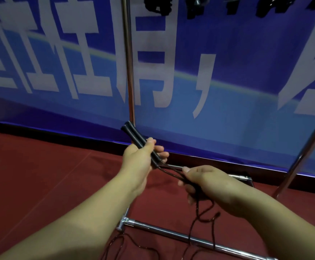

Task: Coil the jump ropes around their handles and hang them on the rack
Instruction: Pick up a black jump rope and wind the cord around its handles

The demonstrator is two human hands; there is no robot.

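A person stands w/ both arms out over a dark red floor (40, 175), working a black jump rope in front of a chrome rack. The left hand (139, 156) is wrapped round two black handles (136, 136), held side by side and angled up and to the left, their far ends just crossing the rack's left upright (128, 59). Fingers curl over the handles' lower part, near where the cord comes out. From there two strands of thin dark cord (169, 170) run a short way right into the right hand (207, 182), which is closed on them, thumb pressed on top. Below that hand the cord drops in loose loops (205, 216), crosses the rack's near base bar (171, 233) and trails onto the floor toward the near edge. A second upright (303, 152) leans up at the right, w/ a far base bar partly hidden behind the right hand. Behind the rack hangs a blue banner (237, 91) w/ large white characters. At the top edge, dark bundles (160, 6) hang in a row, approx. along the rack's top; too blurred and cut off to say exactly what they are.
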